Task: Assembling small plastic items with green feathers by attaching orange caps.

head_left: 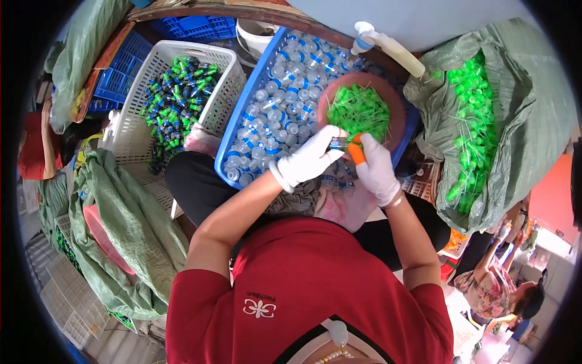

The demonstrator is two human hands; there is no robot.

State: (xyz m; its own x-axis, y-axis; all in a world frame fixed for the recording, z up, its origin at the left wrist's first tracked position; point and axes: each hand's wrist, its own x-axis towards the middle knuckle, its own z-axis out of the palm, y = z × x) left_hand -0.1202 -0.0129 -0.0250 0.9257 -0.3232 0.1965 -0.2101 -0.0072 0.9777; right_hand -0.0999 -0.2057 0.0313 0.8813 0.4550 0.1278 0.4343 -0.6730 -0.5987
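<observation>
Left hand, in a white glove, is closed on a small bottle, thumb and fingers pinching its near end. At the bottle's other end, the right hand, gloved too with orange covers on its fingers, has its fingertips drawn in; whether they clamp it, I cannot tell. So the bottle sits between the two hands, just off the left fingertips.

It looks light and fairly stiff, probably plastic, so a drop should do little harm. Its smooth wall may slip under glove cloth; the covers likely grip better. The sound hold is around the body with the left, leaving the far end free for the right. What it contains is hidden.

Just beyond both hands, a pink bowl holds green tops, whose thin stems look easily bent; best to lift one by its thick green part.
</observation>
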